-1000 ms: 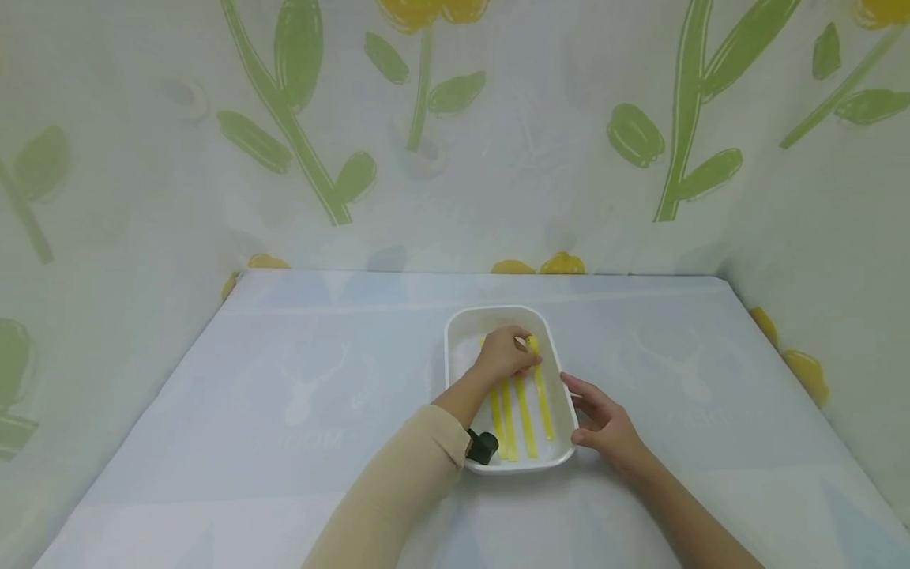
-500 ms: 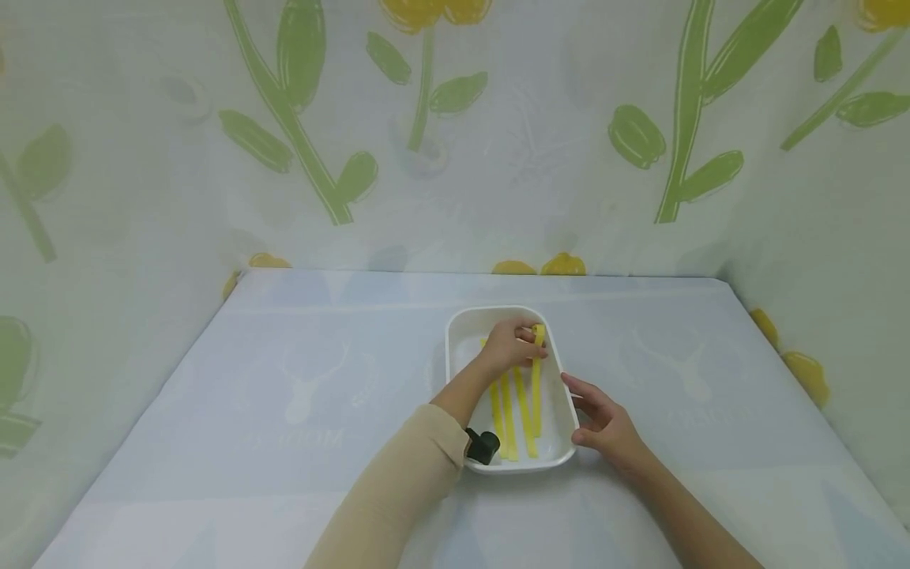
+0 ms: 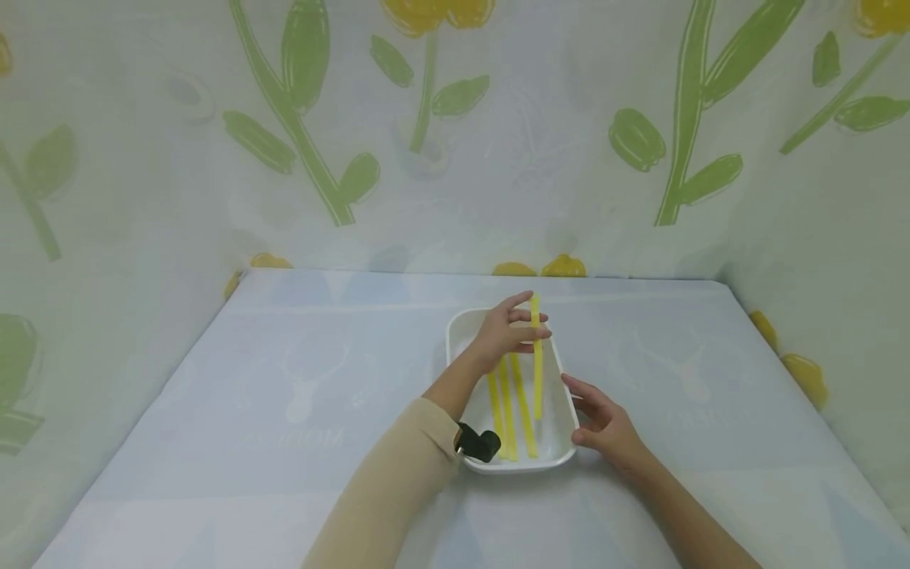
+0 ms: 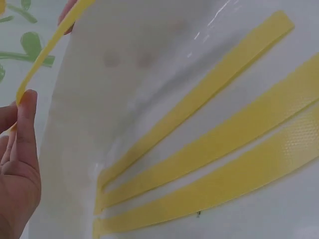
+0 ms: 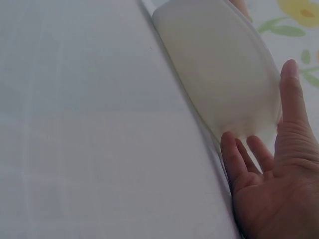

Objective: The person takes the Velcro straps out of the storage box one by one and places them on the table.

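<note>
My left hand is over the far part of a white tray with rounded corners. It pinches a flat yellow strip, which hangs down over the tray's right side. In the left wrist view this held strip slants up from the fingertips. Three more yellow strips lie lengthwise, side by side, on the tray floor; their surface looks finely textured. At the tray's right side rests my right hand. The right wrist view shows its fingertips against the outer wall, with the thumb stretched along the rim.
A pale patterned cloth covers the table, with the tray near its middle. Flower-printed sheets stand behind and at both sides. On the left wrist sits a dark strapped device, close over the tray's near left corner.
The left hand has risen with the yellow strip towards the tray's far edge, and the strip's lower end has lifted off the tray floor. The right hand has stayed put.
</note>
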Demonstrator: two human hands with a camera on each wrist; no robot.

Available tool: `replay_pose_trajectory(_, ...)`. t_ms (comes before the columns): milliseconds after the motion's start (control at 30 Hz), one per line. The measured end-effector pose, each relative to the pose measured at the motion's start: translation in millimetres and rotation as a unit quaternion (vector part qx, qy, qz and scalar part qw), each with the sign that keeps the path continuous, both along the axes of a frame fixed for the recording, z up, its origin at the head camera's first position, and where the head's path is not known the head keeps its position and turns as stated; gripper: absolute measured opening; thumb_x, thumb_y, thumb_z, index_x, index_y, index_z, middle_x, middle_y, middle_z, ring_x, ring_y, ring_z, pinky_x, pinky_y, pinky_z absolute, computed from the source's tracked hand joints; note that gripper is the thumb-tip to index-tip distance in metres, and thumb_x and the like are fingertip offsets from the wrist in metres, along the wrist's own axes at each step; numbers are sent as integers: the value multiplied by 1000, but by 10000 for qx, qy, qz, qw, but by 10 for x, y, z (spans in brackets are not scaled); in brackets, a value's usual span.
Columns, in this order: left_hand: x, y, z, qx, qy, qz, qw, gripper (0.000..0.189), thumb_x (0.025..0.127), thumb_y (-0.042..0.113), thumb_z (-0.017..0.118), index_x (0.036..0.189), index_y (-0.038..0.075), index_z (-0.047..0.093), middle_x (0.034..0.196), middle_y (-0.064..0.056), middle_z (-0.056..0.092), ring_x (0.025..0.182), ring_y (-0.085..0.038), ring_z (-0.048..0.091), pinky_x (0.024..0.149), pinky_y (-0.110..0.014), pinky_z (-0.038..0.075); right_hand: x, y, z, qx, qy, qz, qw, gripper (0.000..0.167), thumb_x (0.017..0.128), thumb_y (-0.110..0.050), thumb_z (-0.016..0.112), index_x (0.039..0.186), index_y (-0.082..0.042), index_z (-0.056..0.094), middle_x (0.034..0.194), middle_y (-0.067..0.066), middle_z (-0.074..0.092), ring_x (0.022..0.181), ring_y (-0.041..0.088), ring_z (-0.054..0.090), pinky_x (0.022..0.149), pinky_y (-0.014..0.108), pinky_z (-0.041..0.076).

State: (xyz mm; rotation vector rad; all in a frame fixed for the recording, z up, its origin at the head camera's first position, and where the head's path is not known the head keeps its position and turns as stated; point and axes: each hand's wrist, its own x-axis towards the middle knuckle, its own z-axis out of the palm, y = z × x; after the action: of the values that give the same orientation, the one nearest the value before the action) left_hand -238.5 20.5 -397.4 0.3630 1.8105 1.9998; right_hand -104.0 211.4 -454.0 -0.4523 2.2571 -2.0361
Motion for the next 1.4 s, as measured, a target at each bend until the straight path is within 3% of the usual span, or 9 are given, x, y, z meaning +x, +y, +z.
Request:
replay_pose_trajectory(333,-36,-94,120,-162,70,-59,9998,65,85,3,67,144,10,39,137,-8,53,104,-25,65,81,-35,55,-27,-14,-8,95,-134,-69,9998,70,83,-18,73,141,0,38,138,-19,44,112,-2,53,85,22,51)
replay_pose_trajectory(533,-83,-185,203,-113,142,-9,9998,69,83,-4,64,145,8,35,138,-8,51,109,-29,63,82,-36,55,-54,11,-23,-20,-38,46,10000,71,82,-17,74,141,1,38,135,-24,45,113,-2,53,85,21,50)
replay_pose_trajectory(900,-191,-381,392,-315,352,15,9989,70,84,-3,66,146,9,34,141,-7,47,108,-26,63,83,-35,54,-74,21,-50,-226,98,241,9994,72,82,-17,74,140,3,37,137,-21,46,113,0,53,83,22,52)
replay_pose_trajectory(1067,-238,-505,435,-587,548,181,9966,71,84,5,70,146,12,36,140,-5,48,110,-33,61,83,-33,54,-76,15,-41,-191,111,200,9996,72,82,-18,74,140,3,37,136,-22,46,112,0,54,82,22,52)
replay_pose_trajectory(1400,-247,-807,521,-855,683,456,9929,75,82,10,72,147,13,34,142,-6,47,110,-27,62,85,-34,54,-76,12,-35,-38,132,77,9999,71,82,-17,74,140,3,38,135,-24,46,112,-1,54,83,21,51)
